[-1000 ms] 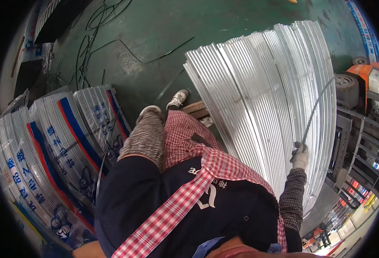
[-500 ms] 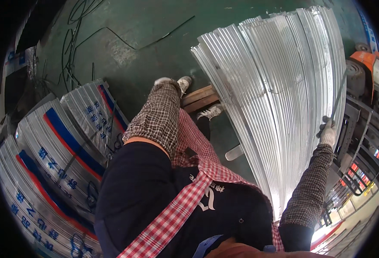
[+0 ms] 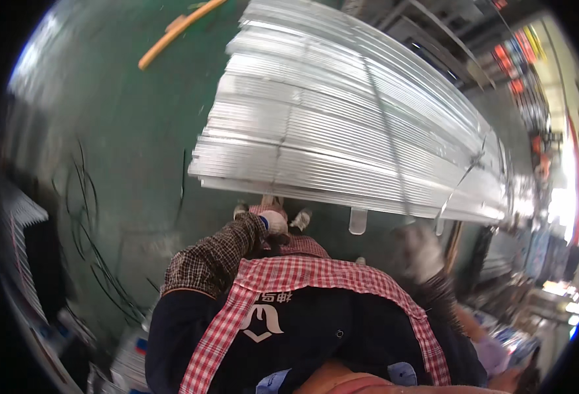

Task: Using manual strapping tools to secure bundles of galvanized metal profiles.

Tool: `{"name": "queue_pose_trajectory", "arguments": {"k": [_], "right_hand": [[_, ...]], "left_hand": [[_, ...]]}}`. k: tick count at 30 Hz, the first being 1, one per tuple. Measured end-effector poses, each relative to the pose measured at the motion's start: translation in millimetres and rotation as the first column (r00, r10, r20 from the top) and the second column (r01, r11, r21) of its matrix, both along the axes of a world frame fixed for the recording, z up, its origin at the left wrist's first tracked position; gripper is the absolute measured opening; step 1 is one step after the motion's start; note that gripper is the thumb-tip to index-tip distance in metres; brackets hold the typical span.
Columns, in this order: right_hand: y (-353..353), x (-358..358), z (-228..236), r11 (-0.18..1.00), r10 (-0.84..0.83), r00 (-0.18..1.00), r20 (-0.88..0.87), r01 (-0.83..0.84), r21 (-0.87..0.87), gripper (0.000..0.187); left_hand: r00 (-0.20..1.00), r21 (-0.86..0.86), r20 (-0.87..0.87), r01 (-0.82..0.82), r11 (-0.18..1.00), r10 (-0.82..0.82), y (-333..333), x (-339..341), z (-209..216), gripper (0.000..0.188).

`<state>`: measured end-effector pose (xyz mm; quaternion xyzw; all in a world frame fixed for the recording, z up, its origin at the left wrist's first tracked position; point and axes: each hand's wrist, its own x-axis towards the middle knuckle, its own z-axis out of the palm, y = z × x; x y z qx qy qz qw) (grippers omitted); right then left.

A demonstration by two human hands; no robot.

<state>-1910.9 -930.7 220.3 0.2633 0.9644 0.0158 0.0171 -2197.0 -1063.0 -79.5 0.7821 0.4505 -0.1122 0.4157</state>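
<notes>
A large stack of silvery ribbed metal profiles (image 3: pixel 329 131) lies in front of me. A dark strap (image 3: pixel 385 128) runs across its top toward me. My right hand (image 3: pixel 421 253), in a pale glove, is smeared by motion beside the strap's near end; whether it grips the strap cannot be told. Low in front of my red checked apron (image 3: pixel 329 269) is my left hand (image 3: pixel 274 223), also gloved, near the stack's left end. Its fingers are hidden. Another thin band (image 3: pixel 463 174) wraps the stack farther right.
Black loose straps (image 3: pixel 96 243) lie on the green floor at left. An orange bar (image 3: pixel 181 33) lies at the far left. A rounded metal end (image 3: pixel 358 220) juts from under the stack. At the lower right part of another person (image 3: pixel 493 351) shows.
My view has turned to the right, so the stack now lies across the front. My right hand has come in close to my body from the stack's far side.
</notes>
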Motion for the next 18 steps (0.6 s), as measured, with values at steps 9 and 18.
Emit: {"name": "queue_pose_trajectory", "arguments": {"k": [9, 18], "right_hand": [[59.6, 21.9, -52.1, 0.219, -0.838, 0.532, 0.122, 0.532, -0.818, 0.043], [243.2, 100.5, 36.2, 0.906, -0.283, 0.224, -0.933, -0.258, -0.337, 0.044]], "left_hand": [[0.782, -0.214, 0.428, -0.399, 0.892, 0.452, 141.1, 50.9, 85.8, 0.03], [0.564, -0.5, 0.505, -0.426, 0.754, 0.653, 275.3, 141.2, 107.4, 0.033]]}}
